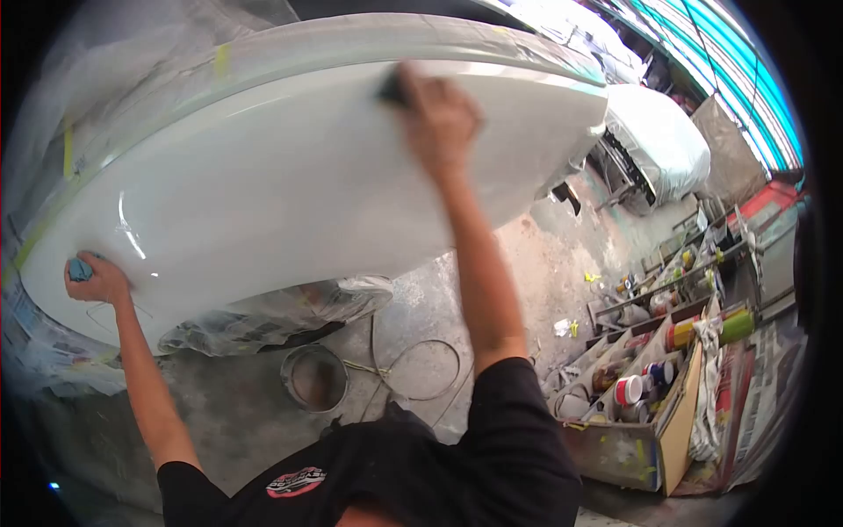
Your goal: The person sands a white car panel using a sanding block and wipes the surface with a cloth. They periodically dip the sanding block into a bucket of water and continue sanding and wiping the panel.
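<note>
A long white car body panel (272, 176) stretches across the upper left, with wet-looking shine near its left end. My left hand (98, 279) rests at that left end, its fingers closed around a small blue cloth or sponge (80, 270). Farther up and to the right, my right hand (442, 123) is against the upper part of the panel, slightly blurred. It grips a dark block (397, 88) whose face is toward the panel. Masking film (342, 39) with yellow tape (222, 61) borders the panel's upper edge.
Below the panel, a bucket (314, 378) stands on the concrete floor beside a thin looped hose (424, 344). Plastic wrapping (272, 321) covers the wheel area. At right are a wooden bin (615, 433) of cans and a covered white car part (659, 132).
</note>
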A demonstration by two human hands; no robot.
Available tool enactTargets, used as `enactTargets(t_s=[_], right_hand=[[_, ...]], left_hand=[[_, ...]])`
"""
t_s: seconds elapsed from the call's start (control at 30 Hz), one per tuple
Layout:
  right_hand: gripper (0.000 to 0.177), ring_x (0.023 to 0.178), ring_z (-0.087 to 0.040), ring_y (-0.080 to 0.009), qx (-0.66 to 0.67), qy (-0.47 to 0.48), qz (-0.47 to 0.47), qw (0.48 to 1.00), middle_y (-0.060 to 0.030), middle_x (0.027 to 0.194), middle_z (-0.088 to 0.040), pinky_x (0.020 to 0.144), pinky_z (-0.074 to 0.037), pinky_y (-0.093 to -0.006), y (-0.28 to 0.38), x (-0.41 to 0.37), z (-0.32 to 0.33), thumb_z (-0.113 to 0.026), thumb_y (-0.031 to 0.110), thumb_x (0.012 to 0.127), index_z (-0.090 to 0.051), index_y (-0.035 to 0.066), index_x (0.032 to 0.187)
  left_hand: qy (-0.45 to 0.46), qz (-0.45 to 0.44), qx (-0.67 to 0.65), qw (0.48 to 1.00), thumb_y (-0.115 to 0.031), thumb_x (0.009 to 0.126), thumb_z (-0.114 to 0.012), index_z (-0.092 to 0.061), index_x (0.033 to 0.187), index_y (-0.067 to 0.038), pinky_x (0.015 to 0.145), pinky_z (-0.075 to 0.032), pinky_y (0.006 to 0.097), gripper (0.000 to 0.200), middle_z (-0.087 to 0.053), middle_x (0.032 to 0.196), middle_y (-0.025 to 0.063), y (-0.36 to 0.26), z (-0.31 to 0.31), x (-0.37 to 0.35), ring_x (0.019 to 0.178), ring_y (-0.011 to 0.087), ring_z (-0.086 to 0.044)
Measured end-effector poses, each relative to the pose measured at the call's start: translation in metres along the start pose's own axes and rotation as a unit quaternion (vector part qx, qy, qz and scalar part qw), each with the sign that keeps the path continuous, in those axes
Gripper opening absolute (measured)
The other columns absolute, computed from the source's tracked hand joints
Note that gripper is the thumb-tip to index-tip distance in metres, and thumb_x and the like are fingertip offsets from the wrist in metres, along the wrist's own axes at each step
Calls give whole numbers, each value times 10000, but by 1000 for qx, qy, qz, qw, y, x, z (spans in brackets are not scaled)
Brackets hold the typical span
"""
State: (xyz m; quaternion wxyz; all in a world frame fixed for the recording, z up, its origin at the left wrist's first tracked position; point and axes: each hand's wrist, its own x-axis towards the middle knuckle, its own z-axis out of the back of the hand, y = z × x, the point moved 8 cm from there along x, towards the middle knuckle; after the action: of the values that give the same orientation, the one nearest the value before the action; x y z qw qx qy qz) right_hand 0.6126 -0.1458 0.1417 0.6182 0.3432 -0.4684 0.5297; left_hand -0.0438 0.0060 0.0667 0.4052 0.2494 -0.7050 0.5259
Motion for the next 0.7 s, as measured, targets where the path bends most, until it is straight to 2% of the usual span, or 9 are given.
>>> enactTargets(t_s=[0.07, 0.1, 0.13, 0.2, 0.37, 0.47, 0.53, 0.57, 0.7], right_hand=[[697, 1066, -660, -274, 82, 57, -72, 992, -47, 1116, -684, 894, -503, -479, -88, 21, 24, -822, 320, 823, -587, 295, 1479], [695, 1118, -650, -274, 112, 190, -16, 975, -44, 1142, -679, 942, -477, -502, -111, 40, 32, -823, 352, 827, -585, 312, 1478], [687, 1131, -649, -275, 143, 204, 2, 969, -44, 1155, -680, 954, -483, -490, -97, 51, 23, -820, 362, 834, -585, 313, 1478], [671, 1157, -648, -275, 200, 230, 40, 952, -46, 1182, -681, 978, -497, -467, -62, 63, 12, -815, 382, 850, -587, 315, 1477], [552, 1183, -614, -295, 219, 235, 231, 918, -92, 1154, -657, 1059, -436, -494, 169, 87, 19, -728, 455, 924, -585, 297, 1433], [564, 1144, -618, -293, 232, 238, 231, 914, -98, 1144, -651, 1043, -447, -464, 133, 92, 18, -734, 383, 937, -580, 265, 1466], [652, 1129, -629, -292, 187, 323, 127, 919, -111, 1182, -670, 1010, -481, -450, -21, 85, 9, -786, 266, 896, -565, 227, 1507], [693, 1102, -641, -294, 195, 295, 122, 927, -113, 1148, -683, 990, -502, -438, -66, 81, 13, -801, 209, 870, -560, 230, 1520], [688, 1112, -638, -303, 229, 316, 111, 914, -108, 1167, -675, 998, -494, -441, -23, 83, 10, -805, 233, 871, -564, 228, 1516]], left_hand=[[1, -5, -87, 996, -306, 954, -734, -585, 1221, 62, 982, -486, 460, 479, -520, 1251, 242, -28, -2, 35, 1107, 356, -572], [29, 79, -23, 996, -305, 955, -733, -585, 1218, 64, 975, -489, 456, 477, -523, 1236, 241, 8, 35, -88, 1099, 355, -573], [9, 51, -8, 999, -304, 956, -731, -586, 1215, 65, 968, -492, 451, 475, -527, 1221, 241, 7, 24, -68, 1091, 353, -574], [-13, 20, -4, 1000, -305, 956, -731, -587, 1212, 66, 958, -496, 446, 474, -532, 1200, 241, 7, 11, -30, 1089, 353, -572], [-6, 12, 18, 1000, -323, 946, -743, -595, 1213, 47, 954, -491, 449, 479, -537, 1190, 236, -3, 13, -26, 1121, 359, -552], [-14, 13, 48, 999, -335, 943, -745, -599, 1223, 34, 962, -474, 452, 486, -548, 1193, 236, -7, 15, -23, 1137, 364, -538], [-10, 3, 47, 999, -339, 943, -746, -603, 1230, 31, 953, -475, 457, 490, -559, 1194, 231, 4, 13, -27, 1145, 363, -532], [-14, 0, 41, 999, -340, 943, -747, -608, 1229, 31, 946, -477, 458, 489, -565, 1191, 228, 5, 12, -26, 1140, 364, -536], [-10, -2, 20, 1000, -338, 938, -755, -641, 1194, 35, 907, -496, 459, 467, -593, 1164, 218, 7, 10, -26, 1079, 363, -580]])
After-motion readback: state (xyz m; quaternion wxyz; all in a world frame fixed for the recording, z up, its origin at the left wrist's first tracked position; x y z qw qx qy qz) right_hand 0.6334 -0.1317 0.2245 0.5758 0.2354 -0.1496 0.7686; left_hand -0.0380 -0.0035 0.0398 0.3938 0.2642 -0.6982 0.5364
